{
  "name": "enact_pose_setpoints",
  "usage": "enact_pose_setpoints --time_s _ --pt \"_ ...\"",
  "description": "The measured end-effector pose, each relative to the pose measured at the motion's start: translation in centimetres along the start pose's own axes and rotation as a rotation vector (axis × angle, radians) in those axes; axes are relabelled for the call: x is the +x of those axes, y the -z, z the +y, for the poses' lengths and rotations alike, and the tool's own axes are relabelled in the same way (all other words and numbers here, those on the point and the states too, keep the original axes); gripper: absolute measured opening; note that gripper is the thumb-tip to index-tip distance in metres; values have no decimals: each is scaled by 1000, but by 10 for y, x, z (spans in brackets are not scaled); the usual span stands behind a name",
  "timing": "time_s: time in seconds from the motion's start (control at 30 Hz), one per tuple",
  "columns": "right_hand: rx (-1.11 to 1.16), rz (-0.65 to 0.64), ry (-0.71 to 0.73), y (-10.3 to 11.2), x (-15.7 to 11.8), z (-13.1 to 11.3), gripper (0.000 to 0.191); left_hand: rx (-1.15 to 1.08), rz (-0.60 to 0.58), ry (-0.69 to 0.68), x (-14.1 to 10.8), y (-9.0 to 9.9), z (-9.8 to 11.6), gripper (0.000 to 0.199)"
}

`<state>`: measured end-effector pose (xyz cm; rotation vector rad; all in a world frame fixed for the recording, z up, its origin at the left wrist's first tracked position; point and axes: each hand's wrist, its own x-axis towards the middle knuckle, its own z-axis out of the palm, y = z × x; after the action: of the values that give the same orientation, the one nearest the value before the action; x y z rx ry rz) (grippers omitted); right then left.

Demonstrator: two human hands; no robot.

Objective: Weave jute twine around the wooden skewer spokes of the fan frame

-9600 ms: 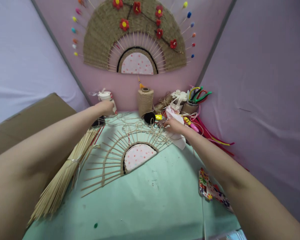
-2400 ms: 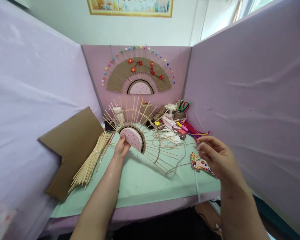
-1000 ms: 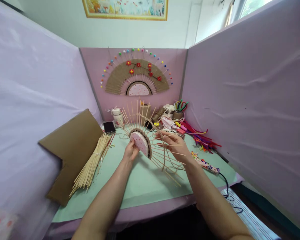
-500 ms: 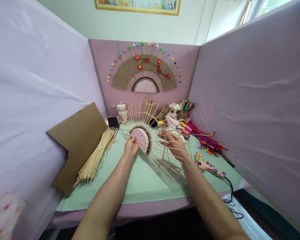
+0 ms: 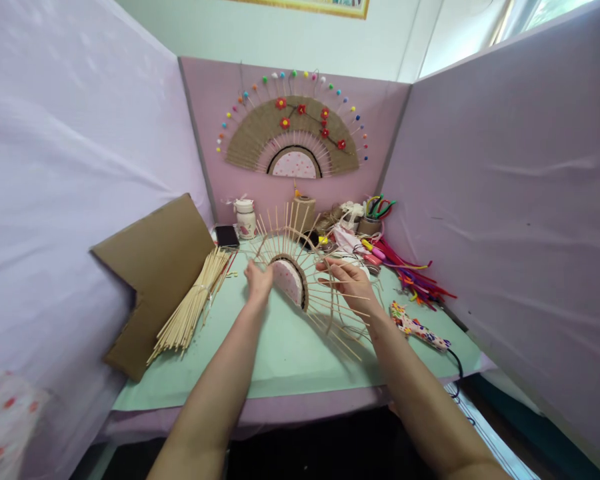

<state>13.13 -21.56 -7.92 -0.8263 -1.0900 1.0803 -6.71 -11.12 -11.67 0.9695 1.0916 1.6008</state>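
Note:
A half-round stick fan (image 5: pixel 289 280), with a pink dotted centre, a dark braided rim and thin sticks spreading from it, is tilted over the table. My left hand (image 5: pixel 259 285) is closed at its left end, thumb against the edge of the centre; the fingertips are slightly blurred. On the right side, my right hand (image 5: pixel 351 285) reaches among the sticks, its thumb and fingers closed on brown twine (image 5: pixel 331 303). The twine runs across the sticks in an arc, and loose lengths hang below. Sticks partly cover the right fingers.
A stick bundle (image 5: pixel 193 307) and brown cardboard (image 5: pixel 155 267) lie left. Behind stand a white bottle (image 5: pixel 246 220), a twine spool (image 5: pixel 304 212) and a scissors holder (image 5: pixel 370 227). Pipe cleaners (image 5: pixel 410 270) and a patterned glue gun (image 5: pixel 420 331) lie right. A finished fan (image 5: pixel 250 143) hangs behind.
My left hand has shifted left, from the pink centre's face to the fan's left end. The fan has turned slightly and moved a little right. My right hand stays at the twine.

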Motion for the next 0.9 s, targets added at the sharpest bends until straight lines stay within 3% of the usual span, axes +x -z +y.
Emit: enact_pose_setpoints --time_s 0.07,0.1,0.17,0.23,0.3,0.4,0.57,0.73,0.9 --pt "-43 -20 -9 -1 -2 4 33 167 81 -272 -9 2 9 50" --pt "-66 -36 -12 -1 -4 6 32 262 65 -444 -15 1 12 42" --pt "-102 -63 -8 -1 -7 8 32 390 -90 -701 -29 -1 16 27" --pt "-127 -79 0 -1 -10 8 32 435 -240 -805 -41 -5 17 26" --pt "-152 -93 10 -2 -12 7 31 448 -335 -802 -49 -9 17 32" --pt "-191 -133 20 -5 -15 5 31 385 -452 -682 -54 -12 17 38" --pt "-201 -172 11 -13 -19 9 36 129 -493 -483 -54 -13 21 38" --pt "-282 -57 8 -12 -25 12 32 1 -497 -449 -51 -13 19 35" --pt "-389 -62 9 -7 -30 12 30 76 -535 -518 -52 -12 18 34"
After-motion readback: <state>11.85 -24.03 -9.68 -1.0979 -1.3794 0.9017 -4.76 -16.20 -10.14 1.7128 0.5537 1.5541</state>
